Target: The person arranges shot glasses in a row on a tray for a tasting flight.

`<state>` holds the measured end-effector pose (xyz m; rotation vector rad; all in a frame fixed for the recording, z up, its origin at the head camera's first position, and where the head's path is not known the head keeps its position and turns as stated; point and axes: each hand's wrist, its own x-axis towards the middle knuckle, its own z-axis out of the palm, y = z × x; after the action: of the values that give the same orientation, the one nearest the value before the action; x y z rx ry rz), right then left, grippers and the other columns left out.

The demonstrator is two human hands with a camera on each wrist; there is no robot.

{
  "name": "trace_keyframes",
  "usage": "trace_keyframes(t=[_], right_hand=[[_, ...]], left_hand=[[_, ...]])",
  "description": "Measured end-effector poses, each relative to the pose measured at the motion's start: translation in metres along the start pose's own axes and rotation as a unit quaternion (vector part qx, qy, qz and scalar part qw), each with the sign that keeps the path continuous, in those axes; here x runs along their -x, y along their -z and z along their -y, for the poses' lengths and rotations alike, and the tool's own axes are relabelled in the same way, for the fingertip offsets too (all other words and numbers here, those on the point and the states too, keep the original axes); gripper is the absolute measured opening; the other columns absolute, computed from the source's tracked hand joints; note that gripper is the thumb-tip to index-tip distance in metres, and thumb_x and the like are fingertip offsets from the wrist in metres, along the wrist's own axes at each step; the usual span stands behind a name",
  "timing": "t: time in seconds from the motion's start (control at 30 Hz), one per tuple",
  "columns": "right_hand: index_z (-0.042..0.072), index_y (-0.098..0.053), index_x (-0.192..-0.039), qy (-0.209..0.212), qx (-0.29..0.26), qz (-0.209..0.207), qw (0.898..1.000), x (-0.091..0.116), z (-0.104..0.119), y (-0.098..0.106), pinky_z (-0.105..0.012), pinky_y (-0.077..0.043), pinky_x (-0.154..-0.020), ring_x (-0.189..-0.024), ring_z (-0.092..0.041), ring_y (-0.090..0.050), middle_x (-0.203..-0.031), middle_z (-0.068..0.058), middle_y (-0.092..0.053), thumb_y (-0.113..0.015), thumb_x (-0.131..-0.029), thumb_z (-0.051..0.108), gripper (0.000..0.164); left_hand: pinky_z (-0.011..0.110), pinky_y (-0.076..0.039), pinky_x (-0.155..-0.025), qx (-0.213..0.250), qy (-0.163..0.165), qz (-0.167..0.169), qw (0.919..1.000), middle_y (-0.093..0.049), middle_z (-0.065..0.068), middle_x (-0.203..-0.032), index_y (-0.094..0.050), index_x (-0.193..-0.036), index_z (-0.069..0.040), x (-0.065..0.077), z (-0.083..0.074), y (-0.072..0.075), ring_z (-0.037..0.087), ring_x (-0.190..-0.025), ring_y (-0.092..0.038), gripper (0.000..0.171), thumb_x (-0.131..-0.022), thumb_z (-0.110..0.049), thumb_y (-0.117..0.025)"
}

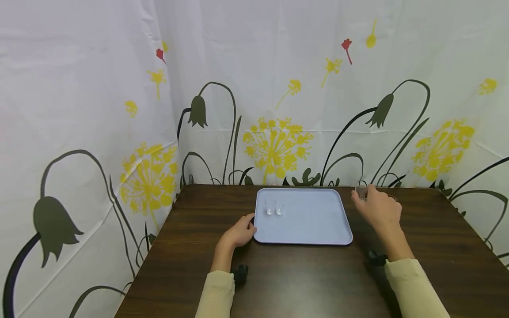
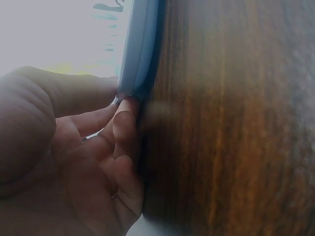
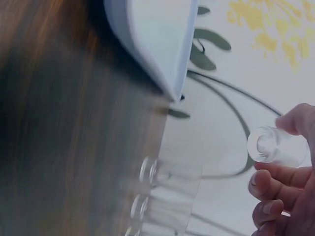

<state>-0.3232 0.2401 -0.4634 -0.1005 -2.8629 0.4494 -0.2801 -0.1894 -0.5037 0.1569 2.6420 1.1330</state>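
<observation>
On the table lies a pale blue rectangular tray (image 1: pixel 310 221). My left hand (image 1: pixel 240 232) holds its left edge, thumb above and fingers curled at the rim in the left wrist view. Two small clear shot glasses (image 1: pixel 270 210) stand close together on the tray's left part. Right of the tray, my right hand (image 1: pixel 381 210) pinches another clear shot glass (image 3: pixel 268 146) between thumb and fingers, its thick base facing the right wrist camera. That held glass is raised off the table.
In the right wrist view, several more shot glasses (image 3: pixel 172 174) stand in a row on the dark wooden table (image 1: pixel 302 278), mostly hidden by my right hand in the head view. A white flower-patterned curtain (image 1: pixel 274 66) hangs behind the table and along its left side.
</observation>
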Motion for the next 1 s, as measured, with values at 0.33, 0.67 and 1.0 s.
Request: trace_keyframes(t=[0.33,0.67,1.0], right_hand=[[0.008,-0.064,-0.103,0.039,0.002,-0.022,0.999,-0.001,0.033,-0.005,-0.056,-0.046,-0.057,-0.072,-0.045,-0.069,-0.091,-0.021,-0.077,-0.052,-0.104,0.061,0.054],[0.008,-0.065,-0.104,0.063,-0.002,-0.033,0.997,0.002,0.062,-0.011,-0.054,-0.044,-0.053,-0.070,-0.046,-0.067,-0.088,-0.022,-0.075,-0.056,-0.103,0.060,0.053],[0.012,-0.068,-0.103,0.084,-0.065,-0.005,0.994,0.002,0.088,-0.017,-0.045,-0.046,-0.054,-0.067,-0.029,-0.064,-0.084,-0.007,-0.073,-0.059,-0.101,0.062,0.050]], left_hand=[[0.047,-0.041,-0.098,0.001,-0.009,0.002,1.0000,-0.056,0.019,-0.122,-0.041,-0.159,0.010,0.000,0.000,0.000,0.029,-0.109,-0.055,0.057,-0.107,-0.009,-0.057],[0.046,-0.041,-0.098,0.002,-0.006,0.002,1.0000,-0.056,0.015,-0.114,-0.041,-0.159,0.008,0.001,0.000,0.002,0.028,-0.107,-0.055,0.057,-0.107,-0.009,-0.057],[0.047,-0.040,-0.098,0.010,-0.010,0.007,0.9999,-0.057,0.023,-0.130,-0.041,-0.159,0.009,0.001,-0.001,0.003,0.034,-0.110,-0.055,0.057,-0.107,-0.010,-0.056]])
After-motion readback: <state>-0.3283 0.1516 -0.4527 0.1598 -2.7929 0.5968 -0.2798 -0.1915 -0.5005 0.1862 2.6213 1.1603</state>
